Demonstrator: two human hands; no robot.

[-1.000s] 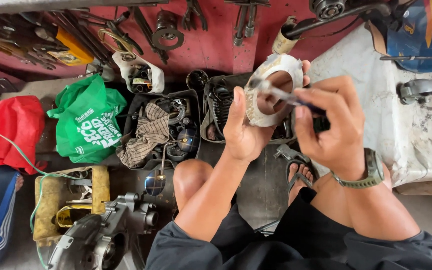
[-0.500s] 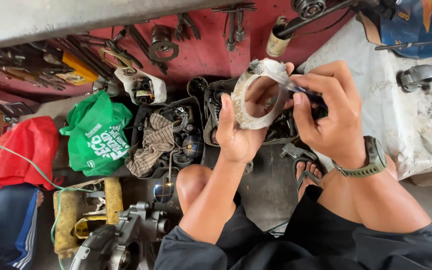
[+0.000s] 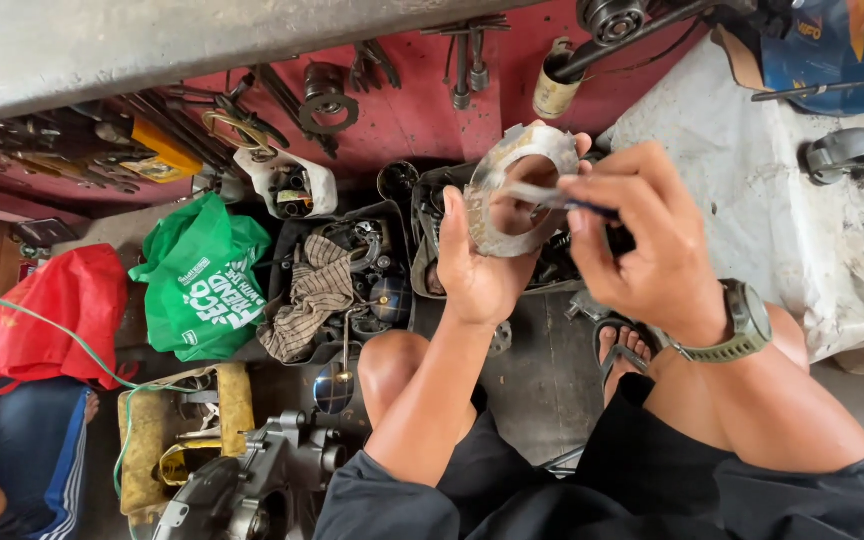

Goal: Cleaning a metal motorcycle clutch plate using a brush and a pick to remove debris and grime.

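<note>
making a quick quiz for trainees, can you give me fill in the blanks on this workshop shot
1. The left hand holds up a metal part shaped like a ____.
2. The right hand pinches a thin ____ against that part.
3. The watch sits on the ____ wrist.
4. Beside the red bag lies a ____ bag.

Missing words: ring; tool; right; green

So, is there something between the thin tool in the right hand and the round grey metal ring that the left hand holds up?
Nothing visible: the right hand lays the thin tool across the round grey metal ring, held by the left hand.
</note>
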